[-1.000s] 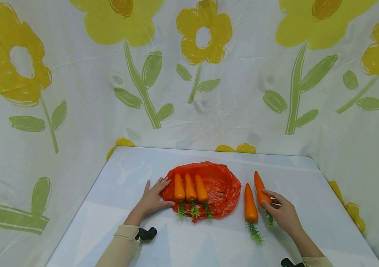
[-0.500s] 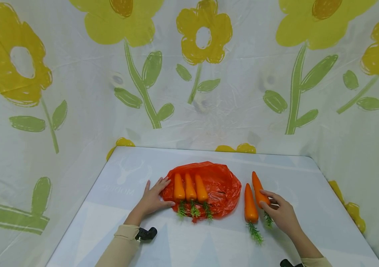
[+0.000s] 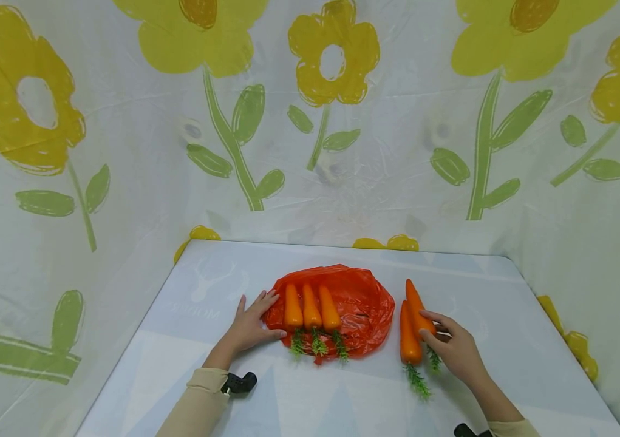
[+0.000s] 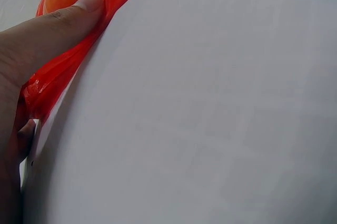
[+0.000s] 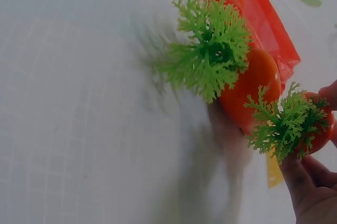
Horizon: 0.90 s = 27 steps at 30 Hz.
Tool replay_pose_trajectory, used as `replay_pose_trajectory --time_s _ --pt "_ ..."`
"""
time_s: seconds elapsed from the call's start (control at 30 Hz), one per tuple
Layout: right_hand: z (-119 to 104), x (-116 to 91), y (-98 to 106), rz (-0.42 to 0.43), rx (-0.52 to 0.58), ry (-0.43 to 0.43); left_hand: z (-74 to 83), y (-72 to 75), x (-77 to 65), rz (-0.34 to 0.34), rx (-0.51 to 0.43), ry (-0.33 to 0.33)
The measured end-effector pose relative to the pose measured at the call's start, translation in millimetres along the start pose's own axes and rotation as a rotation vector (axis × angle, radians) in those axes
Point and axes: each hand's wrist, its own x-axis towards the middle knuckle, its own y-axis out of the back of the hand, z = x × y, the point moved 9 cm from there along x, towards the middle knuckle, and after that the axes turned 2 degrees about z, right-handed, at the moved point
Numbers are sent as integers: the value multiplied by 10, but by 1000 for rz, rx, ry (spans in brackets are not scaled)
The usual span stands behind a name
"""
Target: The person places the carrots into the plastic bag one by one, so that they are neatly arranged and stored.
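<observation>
Three carrots with green tops, the middle carrot (image 3: 311,308) among them, lie side by side on a red plastic bag (image 3: 364,309). My left hand (image 3: 249,329) rests at the bag's left edge with fingers spread; in the left wrist view its thumb (image 4: 58,29) touches the red plastic. To the bag's right, my right hand (image 3: 454,347) grips a carrot (image 3: 418,306) between thumb and fingers. That carrot leans against another carrot (image 3: 410,340) lying on the table. In the right wrist view the gripped carrot's leafy top (image 5: 287,124) shows beside the other one's leaves (image 5: 210,50).
The pale table (image 3: 310,406) carries the bag and carrots. A flower-printed curtain (image 3: 386,182) encloses its back and sides. Dark devices sit at both wrists, such as the left wrist device (image 3: 240,382).
My right hand has shifted the gripped carrot leftward, from a gap apart to up against the neighbouring carrot. The left hand, the bag and its three carrots have stayed put.
</observation>
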Motion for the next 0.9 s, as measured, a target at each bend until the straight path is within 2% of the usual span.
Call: replay_pose_trajectory --time_s 0.5,0.9 --pt "-48 -15 -70 -17 21 -13 13 -5 1 -14 3 17" --pt "-131 -18 -128 -24 50 10 0 1 -6 -5 2 4"
